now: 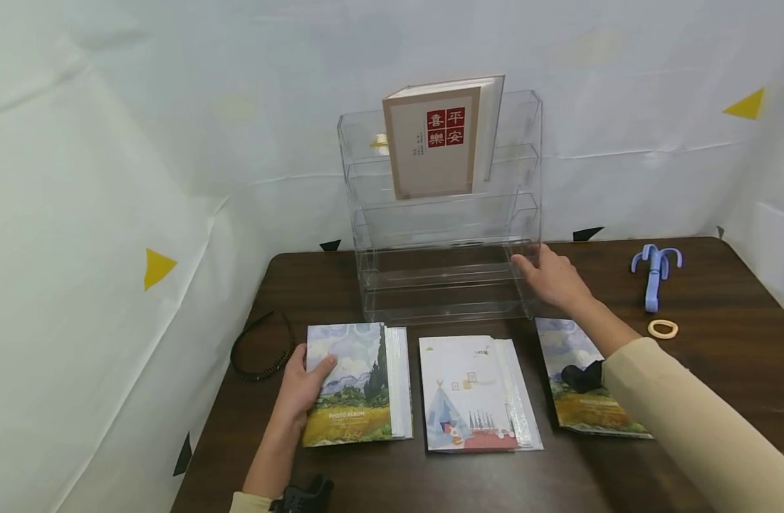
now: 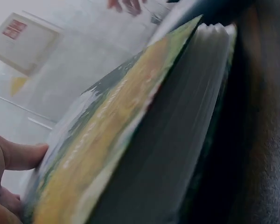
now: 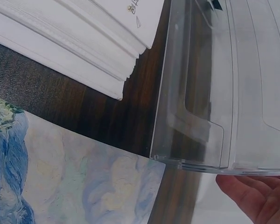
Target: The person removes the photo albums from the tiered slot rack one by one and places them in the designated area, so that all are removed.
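My left hand holds a photo album with a painted landscape cover at the table's left. Its thumb lies on the cover, and the other fingers are mostly hidden at the spine side. With my right hand I grip the right side wall of a clear tiered rack; the fingers lie along the outside of the wall. A beige album with red square lettering stands in an upper tier. In front of the rack lies a white album with a tent picture. Another landscape album lies below my right forearm.
A black headband lies at the table's left edge. To the right are a blue branched hook and a small beige ring. White sheeting hangs behind and beside the dark wooden table.
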